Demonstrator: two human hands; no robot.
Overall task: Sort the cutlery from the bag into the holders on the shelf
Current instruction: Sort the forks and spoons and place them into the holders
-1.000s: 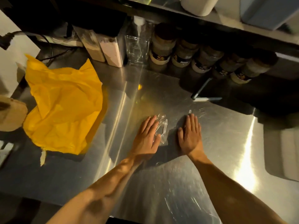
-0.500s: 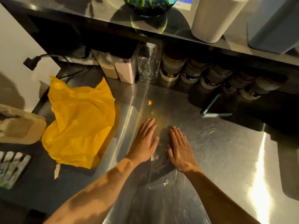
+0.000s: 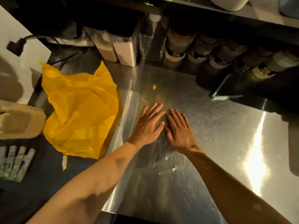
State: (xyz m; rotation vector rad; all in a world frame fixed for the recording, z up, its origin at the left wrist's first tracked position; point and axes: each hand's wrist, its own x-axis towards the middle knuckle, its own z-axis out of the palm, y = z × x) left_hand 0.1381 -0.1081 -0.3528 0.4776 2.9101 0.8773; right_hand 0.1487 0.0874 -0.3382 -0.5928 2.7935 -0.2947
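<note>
Forearms stretch over a scuffed, glossy steel counter (image 3: 210, 126). Between the wrists lies crinkled clear plastic (image 3: 161, 151), too blurred to name, just beside both palms. The left hand (image 3: 148, 125) and right hand (image 3: 179, 128) press flat side by side, fingers straight, gripping nothing. Left, well apart, sprawls a crumpled yellow bag (image 3: 77, 113); round jars (image 3: 178, 46) line the back

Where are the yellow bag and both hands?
yellow bag (image 3: 79, 110): head view, middle of the crumpled plastic.
left hand (image 3: 148, 125): head view, back of the hand.
right hand (image 3: 179, 131): head view, back of the hand.
</note>
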